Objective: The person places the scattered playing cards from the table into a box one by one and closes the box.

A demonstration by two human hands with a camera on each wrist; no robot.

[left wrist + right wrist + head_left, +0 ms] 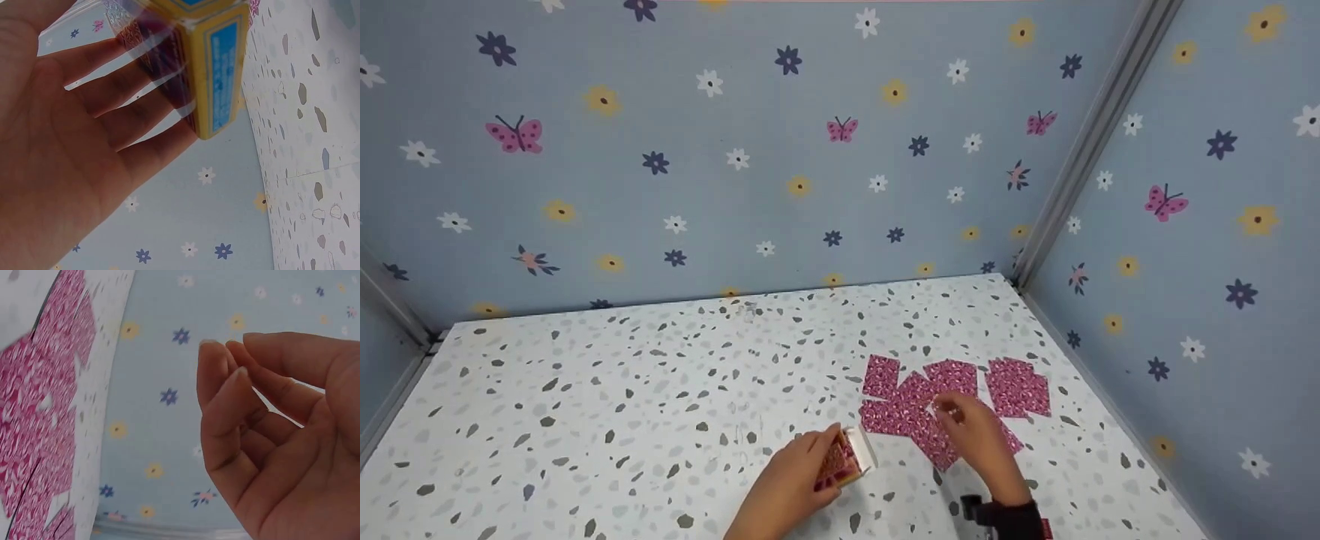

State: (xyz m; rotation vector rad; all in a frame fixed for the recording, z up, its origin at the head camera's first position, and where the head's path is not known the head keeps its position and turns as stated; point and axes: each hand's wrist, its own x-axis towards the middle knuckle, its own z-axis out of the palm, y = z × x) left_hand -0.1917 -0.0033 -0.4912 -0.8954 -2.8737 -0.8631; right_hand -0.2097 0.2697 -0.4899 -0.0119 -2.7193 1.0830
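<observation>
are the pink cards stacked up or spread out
Spread out: the pink cards lie scattered and partly overlapping on the speckled table, many edges and corners showing, near the right hand.

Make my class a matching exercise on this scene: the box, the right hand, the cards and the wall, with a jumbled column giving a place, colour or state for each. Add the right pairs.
Column one:
1. box
2. right hand
3. cards
4. wall

Column two:
A. pale blue with a flower pattern
B. fingers curled, nothing visible in its grasp
C. pink, spread over part of the table
D. gripped by the left hand, with a white flap at one end

Right pairs: 1-D, 2-B, 3-C, 4-A.
</observation>
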